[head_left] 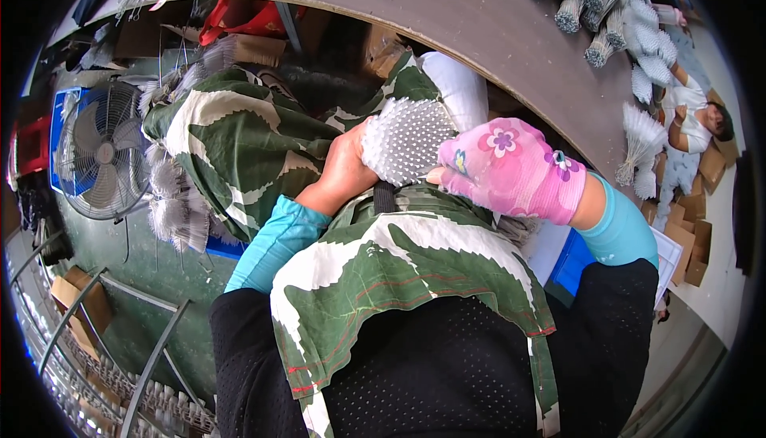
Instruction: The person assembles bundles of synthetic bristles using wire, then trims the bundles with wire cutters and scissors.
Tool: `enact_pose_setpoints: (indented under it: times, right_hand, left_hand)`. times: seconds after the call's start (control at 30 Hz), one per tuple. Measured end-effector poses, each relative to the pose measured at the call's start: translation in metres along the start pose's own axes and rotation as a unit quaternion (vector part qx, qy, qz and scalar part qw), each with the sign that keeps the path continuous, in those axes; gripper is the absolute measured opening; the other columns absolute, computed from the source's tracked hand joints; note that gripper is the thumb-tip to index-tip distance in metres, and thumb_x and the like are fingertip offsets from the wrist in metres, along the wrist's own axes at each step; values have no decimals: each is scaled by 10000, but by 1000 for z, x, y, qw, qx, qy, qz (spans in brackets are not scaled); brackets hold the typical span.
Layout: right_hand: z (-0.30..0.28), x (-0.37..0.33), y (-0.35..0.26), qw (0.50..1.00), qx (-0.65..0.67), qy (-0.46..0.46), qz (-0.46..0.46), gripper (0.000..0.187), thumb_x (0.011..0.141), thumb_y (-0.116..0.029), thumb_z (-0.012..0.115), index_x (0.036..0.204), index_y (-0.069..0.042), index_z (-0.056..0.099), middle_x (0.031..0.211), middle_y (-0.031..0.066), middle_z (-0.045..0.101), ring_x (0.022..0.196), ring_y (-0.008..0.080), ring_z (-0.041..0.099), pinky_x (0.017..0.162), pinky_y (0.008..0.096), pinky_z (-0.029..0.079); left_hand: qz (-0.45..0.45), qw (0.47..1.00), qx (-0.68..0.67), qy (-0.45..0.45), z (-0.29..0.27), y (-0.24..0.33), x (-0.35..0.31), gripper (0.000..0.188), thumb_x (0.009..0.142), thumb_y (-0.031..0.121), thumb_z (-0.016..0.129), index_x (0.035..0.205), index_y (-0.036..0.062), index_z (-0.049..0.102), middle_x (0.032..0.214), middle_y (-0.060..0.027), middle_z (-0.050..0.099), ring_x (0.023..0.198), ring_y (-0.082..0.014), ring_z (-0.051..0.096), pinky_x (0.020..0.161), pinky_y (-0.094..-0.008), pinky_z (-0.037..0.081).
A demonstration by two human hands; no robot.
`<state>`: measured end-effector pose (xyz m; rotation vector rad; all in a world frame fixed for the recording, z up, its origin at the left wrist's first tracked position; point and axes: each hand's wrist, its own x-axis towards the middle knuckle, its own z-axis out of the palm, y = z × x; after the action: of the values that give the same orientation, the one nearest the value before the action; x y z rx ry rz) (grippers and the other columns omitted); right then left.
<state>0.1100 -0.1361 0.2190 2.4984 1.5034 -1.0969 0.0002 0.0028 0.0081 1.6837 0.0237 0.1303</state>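
My left hand (345, 168) is bare and grips the left side of a thick bundle of thin grey wires (408, 140), seen end-on as a rounded face of many tips. My right hand (511, 168), in a pink flowered glove, holds the bundle's right side, with the thumb pressed under it. Both hands keep the bundle just above my lap, which is covered by a green and white leaf-print apron (399, 254). Light blue sleeves cover both forearms.
A brown curved table (479, 15) arcs above, with several tied wire bundles (594, 7) at its upper right. A grey floor fan (104, 151) stands at left. Loose wire bunches (171, 199) lie beside it. Cardboard boxes (690, 238) and another person (694, 119) are at the right.
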Motion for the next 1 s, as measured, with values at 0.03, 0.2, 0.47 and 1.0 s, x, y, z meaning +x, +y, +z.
enact_pose_setpoints:
  times: [0.03,0.2,0.47,1.0]
  right_hand:
    - [0,0,-2,1000,-14,8,-8,333,902,-367,533,757,-73,588,679,143,576,680,337,598,621,427,467]
    - [3,2,-8,997,-58,37,-42,304,895,-332,544,728,-80,575,671,123,581,635,311,604,557,400,477]
    - [-21,5,-40,989,-137,15,-43,242,858,-258,567,731,-54,591,673,124,590,619,295,624,521,395,479]
    - [1,8,-5,960,-134,123,-213,188,810,-215,560,727,-56,616,662,99,589,689,256,633,606,372,497]
  left_hand:
    - [14,1000,14,2,0,1,1,368,685,62,739,1030,50,610,982,-110,641,920,-291,640,801,-321,492]
    - [39,999,28,7,1,3,2,368,681,70,740,1024,56,610,980,-106,629,916,-301,633,792,-336,494]
    - [28,999,45,8,-2,5,1,370,682,65,727,1031,67,605,986,-113,620,935,-330,616,795,-352,495]
    - [7,999,52,-4,-2,6,4,379,681,94,734,1034,70,599,977,-114,627,935,-335,614,785,-359,495]
